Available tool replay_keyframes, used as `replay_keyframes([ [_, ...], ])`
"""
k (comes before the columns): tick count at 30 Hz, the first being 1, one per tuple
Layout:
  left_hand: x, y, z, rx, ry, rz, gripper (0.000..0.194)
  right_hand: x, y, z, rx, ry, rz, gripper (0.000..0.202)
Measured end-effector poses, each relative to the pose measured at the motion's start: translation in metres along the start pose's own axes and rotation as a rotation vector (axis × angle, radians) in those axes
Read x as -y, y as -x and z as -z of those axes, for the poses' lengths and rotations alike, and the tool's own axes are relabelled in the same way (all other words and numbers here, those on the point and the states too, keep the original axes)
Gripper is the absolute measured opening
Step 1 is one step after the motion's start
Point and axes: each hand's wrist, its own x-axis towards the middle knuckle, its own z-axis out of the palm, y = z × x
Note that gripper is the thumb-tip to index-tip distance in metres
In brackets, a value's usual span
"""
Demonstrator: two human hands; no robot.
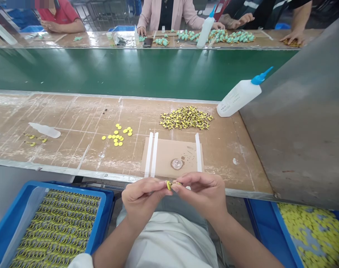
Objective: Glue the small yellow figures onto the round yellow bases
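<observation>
My left hand (147, 193) pinches a small yellow disc (168, 185) by its edge, just in front of the bench. Against the disc, my right hand (204, 191) holds a tiny yellow and dark piece (177, 183), mostly covered by the fingertips. Beyond both hands lies a cardboard sheet (163, 149) with white tape strips and a small round blob of clear, wet-looking stuff (176, 163). Loose yellow discs (116, 137) are scattered to the left of the sheet. A heap of small yellow and dark pieces (187, 118) lies behind it.
A white bottle with a blue nozzle (239, 97) leans against a metal panel (303, 111) at right. Blue trays hold rows of yellow and dark parts (57, 223) at left and yellow discs (317, 234) at right. Co-workers sit across the green belt (130, 70).
</observation>
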Motion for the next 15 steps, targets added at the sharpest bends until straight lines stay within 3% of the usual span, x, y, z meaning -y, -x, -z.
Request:
replay_keyframes([
  [11, 0.0029, 0.0061, -0.0001, -0.067, -0.084, 0.094, 0.026, -0.0063, -0.0013, -0.0026, -0.01, -0.107, -0.098, 0.014],
  [15, 0.0059, 0.0096, -0.0004, -0.075, -0.02, 0.136, 0.045, -0.0076, -0.0026, -0.0041, -0.017, -0.158, -0.182, 0.014],
])
